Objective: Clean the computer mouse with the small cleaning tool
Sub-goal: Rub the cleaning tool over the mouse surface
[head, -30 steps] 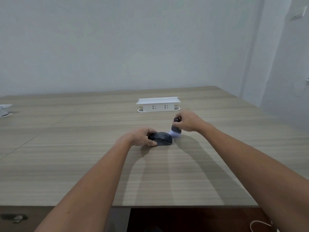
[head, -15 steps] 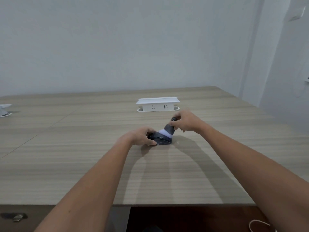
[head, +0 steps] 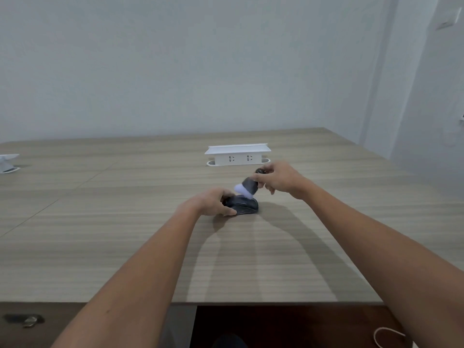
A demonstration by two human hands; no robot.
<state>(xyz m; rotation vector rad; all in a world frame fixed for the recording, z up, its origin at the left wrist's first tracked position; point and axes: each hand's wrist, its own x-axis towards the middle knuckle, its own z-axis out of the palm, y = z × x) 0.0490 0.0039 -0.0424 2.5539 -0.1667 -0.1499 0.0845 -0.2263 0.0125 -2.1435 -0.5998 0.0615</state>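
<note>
The small cleaning tool (head: 247, 187), a dark stubby brush with a pale tuft of bristles, has swung in a second from the table beside the mouse up onto the mouse's top; it now leans left with its bristles touching or just over the back of the dark, rounded computer mouse (head: 243, 205). That suggests the brushing stroke is under way, working across the shell. The right hand (head: 275, 179) is closed around the tool's handle, while the left hand (head: 213, 202) is clamped on the mouse's left side, pinning it just right of the frame's centre. The surface (head: 125, 222) is pale wood-grain laminate. Behind the hands stands a white pop-up power socket box (head: 237, 154); another white fitting (head: 7, 163) sits at the far left edge. Plain grey-white walls (head: 175, 66) fill the upper frame.
</note>
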